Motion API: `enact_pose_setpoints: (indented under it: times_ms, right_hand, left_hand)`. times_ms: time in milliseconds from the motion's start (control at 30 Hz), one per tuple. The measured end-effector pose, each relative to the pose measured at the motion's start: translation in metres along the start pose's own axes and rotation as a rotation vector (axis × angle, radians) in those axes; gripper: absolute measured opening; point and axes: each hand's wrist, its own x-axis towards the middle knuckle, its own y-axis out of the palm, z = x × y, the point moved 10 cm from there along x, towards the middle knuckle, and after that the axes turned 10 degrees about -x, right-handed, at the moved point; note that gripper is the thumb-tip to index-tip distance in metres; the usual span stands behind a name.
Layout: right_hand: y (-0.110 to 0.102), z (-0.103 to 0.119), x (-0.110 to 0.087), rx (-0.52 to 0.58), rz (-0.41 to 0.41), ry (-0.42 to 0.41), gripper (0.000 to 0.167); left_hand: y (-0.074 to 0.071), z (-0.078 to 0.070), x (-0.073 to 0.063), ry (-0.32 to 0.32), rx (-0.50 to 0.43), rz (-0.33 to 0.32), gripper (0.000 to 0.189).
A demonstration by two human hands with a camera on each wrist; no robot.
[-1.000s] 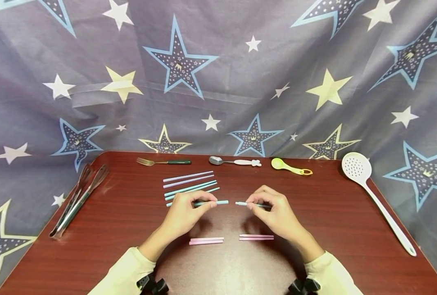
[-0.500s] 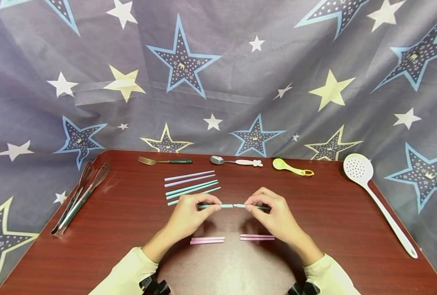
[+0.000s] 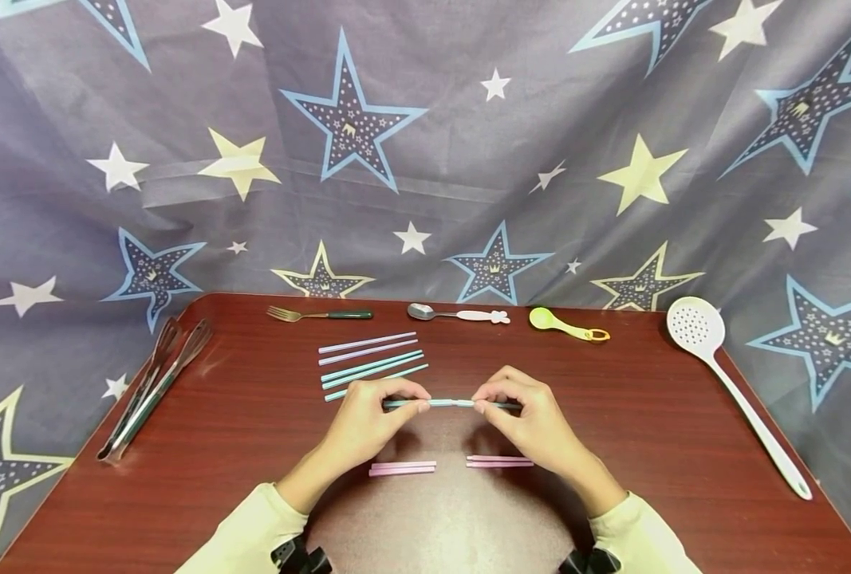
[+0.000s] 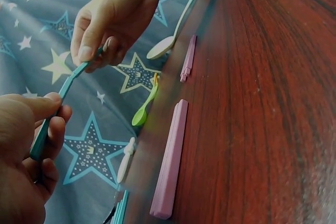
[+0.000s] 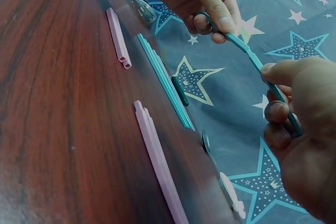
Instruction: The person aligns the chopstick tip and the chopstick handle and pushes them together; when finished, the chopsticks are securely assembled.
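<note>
My left hand (image 3: 368,414) pinches one teal chopstick section (image 3: 440,402) between thumb and fingers, just above the table. Opposite it, my right hand (image 3: 533,406) pinches a second teal section (image 3: 464,402), its narrower end facing the first. The two ends meet in the gap between the hands; in the right wrist view the joint (image 5: 249,51) bends slightly. Nearer the body lie two pairs of short pink chopstick sections, a left pair (image 3: 402,469) with hollow square ends and a right pair (image 3: 500,461) with stepped ends.
Several long teal sticks (image 3: 371,367) and two lavender ones (image 3: 366,344) lie behind the left hand. Along the back edge are a fork (image 3: 346,315), a spoon (image 3: 475,316) and a yellow measuring spoon (image 3: 543,319). Tongs (image 3: 154,399) lie left, a white skimmer (image 3: 748,406) right.
The hands have come together: the left hand's section moved right and the right hand's moved slightly left, closing the gap between their ends. The pink sections stay put.
</note>
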Motion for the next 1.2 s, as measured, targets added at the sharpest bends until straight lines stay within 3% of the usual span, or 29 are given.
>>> enact_pose_setpoints:
  times_ms: [500,667,900,1200]
  right_hand:
    - [0.006,-0.001,0.000,-0.035,0.052,0.016,0.012]
    - [0.001,-0.002,0.001,-0.028,0.046,0.022,0.013]
    - [0.000,-0.006,0.001,-0.014,0.049,0.036,0.022]
    - [-0.002,-0.011,0.001,-0.005,0.035,0.061,0.018]
  left_hand:
    - [0.006,0.005,-0.001,-0.009,-0.024,-0.008,0.006]
    - [0.007,0.009,0.000,-0.038,-0.033,0.017,0.015]
    - [0.008,0.013,0.000,-0.085,-0.073,0.057,0.012]
    - [0.003,0.011,0.001,-0.079,-0.071,0.034,0.010]
